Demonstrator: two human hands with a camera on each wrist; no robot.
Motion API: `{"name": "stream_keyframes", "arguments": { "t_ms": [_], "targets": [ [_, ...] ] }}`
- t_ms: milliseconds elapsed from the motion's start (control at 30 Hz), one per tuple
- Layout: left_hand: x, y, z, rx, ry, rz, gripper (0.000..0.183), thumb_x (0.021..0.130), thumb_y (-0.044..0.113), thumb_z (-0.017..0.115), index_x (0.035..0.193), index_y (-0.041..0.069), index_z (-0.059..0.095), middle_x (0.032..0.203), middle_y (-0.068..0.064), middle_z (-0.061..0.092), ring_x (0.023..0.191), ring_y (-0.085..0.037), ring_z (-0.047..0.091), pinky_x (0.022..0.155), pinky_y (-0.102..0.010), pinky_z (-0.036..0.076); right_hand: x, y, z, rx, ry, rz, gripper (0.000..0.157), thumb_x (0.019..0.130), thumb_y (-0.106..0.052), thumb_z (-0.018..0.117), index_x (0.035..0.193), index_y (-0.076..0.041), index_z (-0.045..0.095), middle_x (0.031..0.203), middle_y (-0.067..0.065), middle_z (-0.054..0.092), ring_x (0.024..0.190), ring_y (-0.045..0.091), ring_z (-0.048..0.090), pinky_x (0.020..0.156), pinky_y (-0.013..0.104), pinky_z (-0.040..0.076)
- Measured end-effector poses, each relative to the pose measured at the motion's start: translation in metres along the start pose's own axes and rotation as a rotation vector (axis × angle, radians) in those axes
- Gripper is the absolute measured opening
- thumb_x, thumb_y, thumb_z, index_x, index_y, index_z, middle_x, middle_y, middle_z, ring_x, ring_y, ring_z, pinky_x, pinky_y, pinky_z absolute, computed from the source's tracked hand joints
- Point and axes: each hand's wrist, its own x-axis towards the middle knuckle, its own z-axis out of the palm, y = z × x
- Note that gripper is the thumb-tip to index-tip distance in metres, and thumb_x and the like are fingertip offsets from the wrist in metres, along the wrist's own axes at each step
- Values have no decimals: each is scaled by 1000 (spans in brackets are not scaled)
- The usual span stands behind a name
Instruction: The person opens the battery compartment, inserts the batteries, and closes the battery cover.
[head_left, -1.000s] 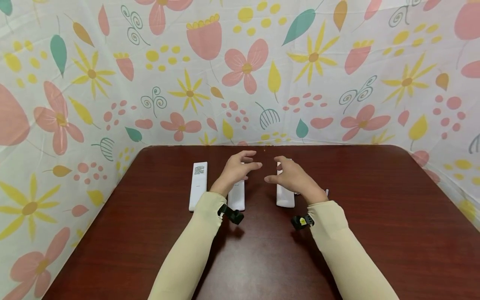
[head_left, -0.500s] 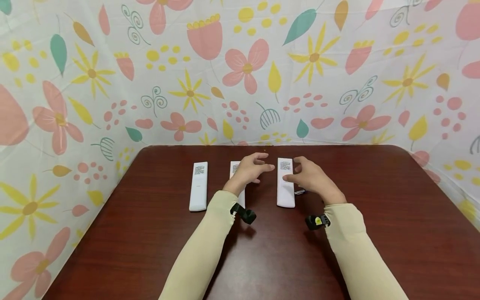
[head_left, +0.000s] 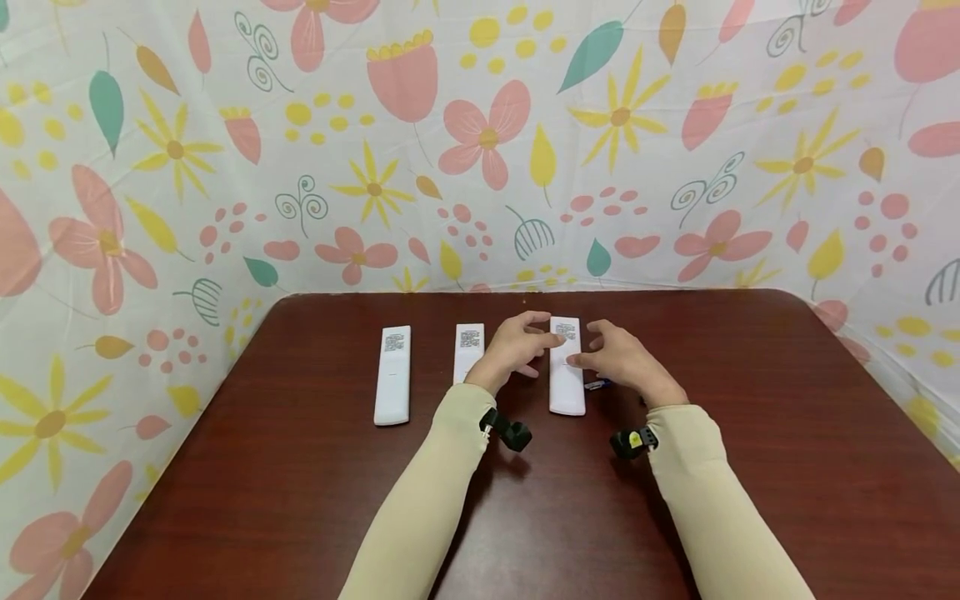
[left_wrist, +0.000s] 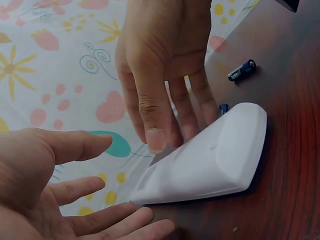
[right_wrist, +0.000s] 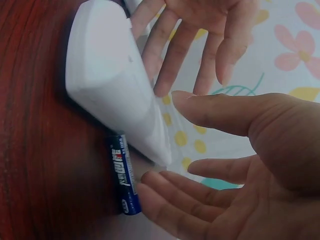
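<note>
Your left hand (head_left: 517, 348) and right hand (head_left: 621, 360) are hovering either side of the rightmost long white plastic remote control (head_left: 567, 390), which is lying printed face up on the glossy red-brown table (head_left: 262, 500). Both hands are grasping nothing, fingers loosely spread; whether any fingertip is touching it isn't clear. For steadiness, you should probably be closing evenly along its long edges, keeping your right fingers from nudging the blue cylindrical battery (right_wrist: 124, 175) beside it.

Battery lettering (right_wrist: 120, 167), perhaps Chinese, remote labels (head_left: 469, 339) illegible
</note>
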Motion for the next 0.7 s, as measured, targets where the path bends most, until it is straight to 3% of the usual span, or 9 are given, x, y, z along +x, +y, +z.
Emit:
{"name": "stream_keyframes", "arguments": {
  "t_ms": [167, 333, 500, 700],
  "targets": [
    [1, -5, 3, -19, -22, -2, 56, 101, 23, 77, 153, 13, 59, 127, -10, 67, 115, -34, 68, 76, -45, 65, 5, 4, 5, 74, -6, -13, 80, 101, -22, 75, 158, 12, 31, 139, 37, 54, 102, 38, 72, 87, 46, 62],
    [3, -9, 6, -34, -42, 8, 56, 101, 23, 77, 152, 12, 59, 128, -10, 67, 113, -32, 68, 75, -43, 65, 9, 6, 9, 103, -3, -29, 77, 100, -17, 76, 157, 12, 34, 136, 35, 57, 99, 34, 73, 84, 41, 63],
    [4, -10, 9, -46, -13, 1, 55, 101, 22, 76, 153, 13, 59, 124, -10, 68, 113, -32, 68, 78, -42, 65, 12, 8, 12, 122, 9, -43, 74, 98, -13, 76, 156, 12, 37, 134, 34, 58, 98, 33, 72, 83, 39, 63],
    [9, -14, 9, -147, 33, -28, 63, 100, 15, 76, 158, 13, 52, 118, -9, 70, 109, -30, 69, 78, -42, 65, 14, 8, 17, 200, -6, -39, 76, 99, -12, 77, 158, 10, 34, 141, 34, 52, 103, 33, 71, 85, 38, 64]
  ]
}}
